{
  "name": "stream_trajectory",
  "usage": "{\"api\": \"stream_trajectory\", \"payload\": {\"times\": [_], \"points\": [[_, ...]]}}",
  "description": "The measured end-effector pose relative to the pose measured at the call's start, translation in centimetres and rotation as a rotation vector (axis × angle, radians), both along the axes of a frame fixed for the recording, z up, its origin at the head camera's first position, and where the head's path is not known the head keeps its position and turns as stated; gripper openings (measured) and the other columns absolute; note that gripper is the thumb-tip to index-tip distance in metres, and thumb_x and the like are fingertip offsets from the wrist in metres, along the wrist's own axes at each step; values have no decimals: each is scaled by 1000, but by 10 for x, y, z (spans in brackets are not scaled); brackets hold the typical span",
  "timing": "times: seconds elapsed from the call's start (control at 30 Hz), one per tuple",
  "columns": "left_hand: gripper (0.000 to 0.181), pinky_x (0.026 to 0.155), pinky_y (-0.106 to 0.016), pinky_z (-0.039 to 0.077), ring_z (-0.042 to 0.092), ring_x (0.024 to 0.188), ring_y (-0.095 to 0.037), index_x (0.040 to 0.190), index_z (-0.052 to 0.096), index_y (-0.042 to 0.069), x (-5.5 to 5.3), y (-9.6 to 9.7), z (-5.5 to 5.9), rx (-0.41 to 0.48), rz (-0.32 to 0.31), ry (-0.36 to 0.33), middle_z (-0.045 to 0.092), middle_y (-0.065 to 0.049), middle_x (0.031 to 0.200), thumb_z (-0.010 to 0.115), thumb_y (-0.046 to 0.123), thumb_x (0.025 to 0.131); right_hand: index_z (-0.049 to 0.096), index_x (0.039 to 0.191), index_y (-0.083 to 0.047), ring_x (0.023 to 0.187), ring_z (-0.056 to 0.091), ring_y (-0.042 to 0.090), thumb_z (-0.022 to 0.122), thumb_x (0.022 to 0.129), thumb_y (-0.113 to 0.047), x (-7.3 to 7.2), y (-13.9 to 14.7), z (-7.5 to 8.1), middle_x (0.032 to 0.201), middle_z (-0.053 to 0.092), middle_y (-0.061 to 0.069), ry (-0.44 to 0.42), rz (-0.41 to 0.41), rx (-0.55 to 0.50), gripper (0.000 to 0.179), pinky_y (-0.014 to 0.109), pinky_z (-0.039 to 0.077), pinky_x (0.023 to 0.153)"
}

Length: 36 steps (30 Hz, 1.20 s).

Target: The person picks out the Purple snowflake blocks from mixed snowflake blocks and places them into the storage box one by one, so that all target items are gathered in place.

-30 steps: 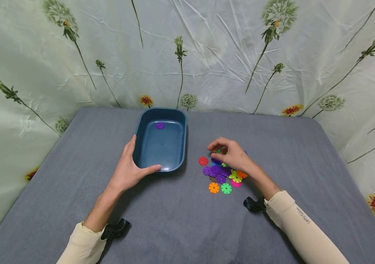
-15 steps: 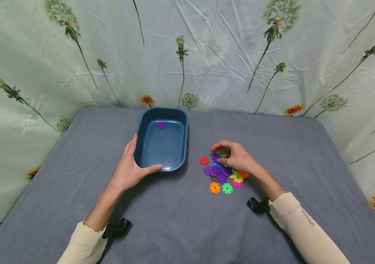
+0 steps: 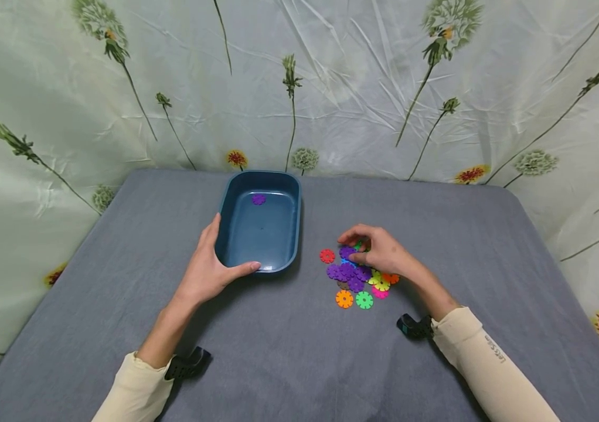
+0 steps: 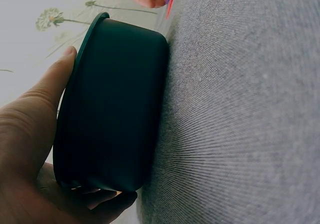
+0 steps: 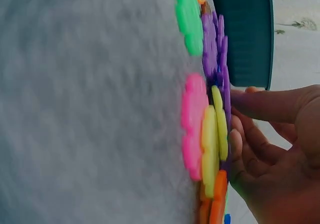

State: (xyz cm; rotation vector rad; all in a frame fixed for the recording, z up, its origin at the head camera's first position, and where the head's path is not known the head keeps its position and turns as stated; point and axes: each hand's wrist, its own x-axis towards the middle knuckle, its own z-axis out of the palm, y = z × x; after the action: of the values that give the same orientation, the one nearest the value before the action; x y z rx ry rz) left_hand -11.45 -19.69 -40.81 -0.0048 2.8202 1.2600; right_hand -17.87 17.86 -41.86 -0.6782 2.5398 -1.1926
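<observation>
A dark blue plastic tub [image 3: 259, 234] stands on the cloth with one purple notched disc [image 3: 259, 199] inside. My left hand [image 3: 207, 266] grips its near left corner, thumb over the rim and fingers along the outer wall. To the tub's right lies a loose pile of flower-shaped plastic discs [image 3: 354, 274] in purple, yellow, green, orange, pink and other colours. My right hand [image 3: 384, 252] hovers low over its far side, fingers curved. A gap shows between thumb and index finger around an upper purple disc [image 3: 347, 252]. In the right wrist view the thumb touches the purple stack [image 5: 225, 79].
A red disc [image 3: 327, 256] lies apart between pile and tub. An orange disc [image 3: 344, 299] and a green one [image 3: 364, 300] lie at the pile's near edge. Grey cloth [image 3: 278, 340] covers the table; a flower-printed curtain [image 3: 357, 88] hangs behind.
My right hand has shifted slightly right over the pile, baring more of the upper purple disc. The left hand and the tub keep their places; the head view drifts a little.
</observation>
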Motion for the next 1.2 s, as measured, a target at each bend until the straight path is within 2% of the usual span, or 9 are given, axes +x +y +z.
{"api": "stream_trajectory", "payload": {"times": [0.37,0.73,0.93,1.2], "points": [[134,124,-66,26,20,160,-41,170,0,19,-1,1,0,9,-4,2,11,-17,176,90,52,77,72,122,-5,100,65,25,79,87,4,-2,4,2,119,73,15,-22,-26,5,36,26,53,80],[134,124,-66,26,21,160,-42,169,0,17,-1,0,2,9,-2,6,11,-18,175,90,50,77,74,118,-6,96,63,23,80,86,4,-5,0,6,112,74,13,-29,-23,16,34,27,51,79],[134,124,-66,26,21,160,-42,170,0,19,-2,0,1,6,-3,12,11,-17,176,90,51,76,75,117,-5,93,62,21,79,87,5,-6,-1,10,108,74,14,-27,-8,6,31,24,52,77],[134,125,-65,25,19,160,-41,169,-1,18,-1,-1,1,10,-5,1,10,-18,175,90,50,76,74,118,-4,91,62,20,74,91,5,-6,-1,8,107,72,15,-45,-3,10,28,23,52,76]]}}
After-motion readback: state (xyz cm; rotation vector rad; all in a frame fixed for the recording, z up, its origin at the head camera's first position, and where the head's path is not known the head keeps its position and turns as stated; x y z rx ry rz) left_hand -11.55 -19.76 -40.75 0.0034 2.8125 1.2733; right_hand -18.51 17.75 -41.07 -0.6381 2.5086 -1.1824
